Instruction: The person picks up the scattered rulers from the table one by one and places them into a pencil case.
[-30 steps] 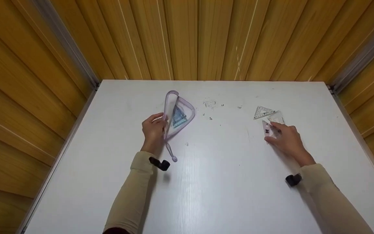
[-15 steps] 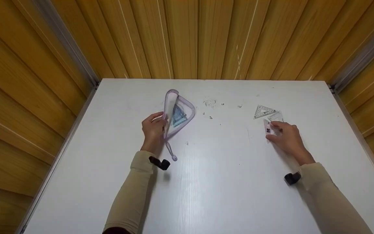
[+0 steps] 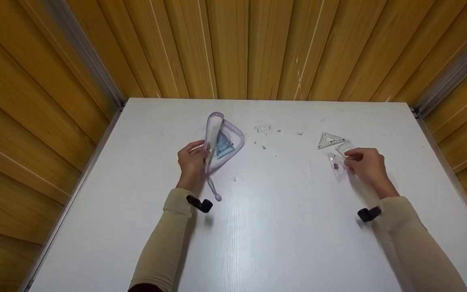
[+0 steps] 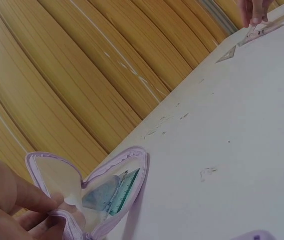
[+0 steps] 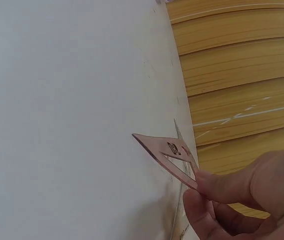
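At left in the head view, my left hand (image 3: 192, 162) grips the near side of a clear zip pouch with a lilac edge (image 3: 240, 139). The pouch gapes, and a blue set square (image 3: 223, 148) shows inside it. My right hand (image 3: 367, 164) pinches a pinkish transparent set square (image 5: 155, 146) by one corner, between thumb and fingers. The right wrist view shows this triangle tilted, with dark print and a triangular cut-out. Just beyond that hand lie a clear set square (image 3: 321, 142) and another clear drawing piece (image 3: 343, 147), partly covered by the fingers.
A white table (image 3: 266, 227) spreads beneath both hands. Dark crumbs and smudges (image 3: 263, 129) mark its surface between them. Yellow wood-patterned panels (image 3: 233, 48) stand behind and on both sides. A lilac zip-pull strap (image 3: 214, 190) hangs from the pouch towards me.
My right hand has shifted slightly right and away from me, its fingers now at the right edge of the pinkish set square, exposing more of it. The left hand and pouch stay put.
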The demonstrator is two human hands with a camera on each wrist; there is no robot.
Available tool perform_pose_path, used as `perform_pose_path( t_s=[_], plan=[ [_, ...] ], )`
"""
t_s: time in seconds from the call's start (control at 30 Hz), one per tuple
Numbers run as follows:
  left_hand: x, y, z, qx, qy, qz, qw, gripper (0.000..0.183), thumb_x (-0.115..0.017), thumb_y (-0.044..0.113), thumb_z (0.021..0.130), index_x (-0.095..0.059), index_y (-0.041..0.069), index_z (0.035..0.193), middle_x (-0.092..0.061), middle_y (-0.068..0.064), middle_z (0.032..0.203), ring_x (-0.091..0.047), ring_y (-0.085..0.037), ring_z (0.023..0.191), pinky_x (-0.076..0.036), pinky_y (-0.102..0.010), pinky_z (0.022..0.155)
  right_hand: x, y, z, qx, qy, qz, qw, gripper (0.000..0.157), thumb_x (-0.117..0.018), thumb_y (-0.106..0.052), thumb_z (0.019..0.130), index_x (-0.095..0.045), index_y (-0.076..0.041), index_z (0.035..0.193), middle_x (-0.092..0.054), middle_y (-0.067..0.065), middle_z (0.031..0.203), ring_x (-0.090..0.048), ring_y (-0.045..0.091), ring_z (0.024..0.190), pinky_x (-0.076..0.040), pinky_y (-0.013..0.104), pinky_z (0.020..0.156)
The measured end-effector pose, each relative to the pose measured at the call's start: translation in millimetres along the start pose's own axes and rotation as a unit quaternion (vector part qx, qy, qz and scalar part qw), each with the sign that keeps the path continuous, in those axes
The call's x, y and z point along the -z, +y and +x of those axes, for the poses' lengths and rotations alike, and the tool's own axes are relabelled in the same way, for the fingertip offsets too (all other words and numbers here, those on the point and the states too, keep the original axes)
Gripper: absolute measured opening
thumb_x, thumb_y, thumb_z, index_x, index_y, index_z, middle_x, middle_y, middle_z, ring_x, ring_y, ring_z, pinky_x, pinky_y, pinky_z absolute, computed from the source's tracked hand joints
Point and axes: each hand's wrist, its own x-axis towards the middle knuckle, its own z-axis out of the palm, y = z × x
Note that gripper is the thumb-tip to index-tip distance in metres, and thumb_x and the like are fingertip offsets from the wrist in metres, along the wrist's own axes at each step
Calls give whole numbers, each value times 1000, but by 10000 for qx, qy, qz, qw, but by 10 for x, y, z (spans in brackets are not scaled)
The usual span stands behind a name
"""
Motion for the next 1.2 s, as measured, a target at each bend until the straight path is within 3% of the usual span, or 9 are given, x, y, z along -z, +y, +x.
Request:
perform_pose_path(
  t_s=[0.2,0.43,0.8,1.2],
  plan=[
    [5,0,1,-25,-7,-67,10000,28,-68,-4,92,-74,7,117,-77,-12,107,-67,-21,86,-47,-24,61,59,-4,10,-390,-282,331,9983,27,-68,-6,96,-71,3,122,-68,24,116,-67,15,82,-57,23,68],
    [18,-1,-11,-27,-57,-98,9999,27,-66,-3,93,-74,8,116,-77,-12,107,-61,-20,76,-42,-24,54,81,1,14,-475,-442,343,9973,27,-66,-7,97,-72,3,121,-66,24,120,-65,13,81,-56,22,68],
    [27,0,-25,-45,-76,-51,9999,26,-67,0,95,-74,8,118,-77,-12,108,-63,-20,82,-44,-24,57,65,7,31,-434,-452,410,9972,28,-64,-6,97,-71,3,122,-65,24,121,-64,16,84,-57,24,69],
    [26,24,-39,-84,-102,-111,9999,27,-66,-2,94,-73,6,119,-76,-13,109,-69,-27,93,-47,-24,59,142,-108,72,-655,-640,893,9918,32,-64,-9,100,-66,4,129,-61,22,126,-68,18,89,-58,28,80]
  ],
)
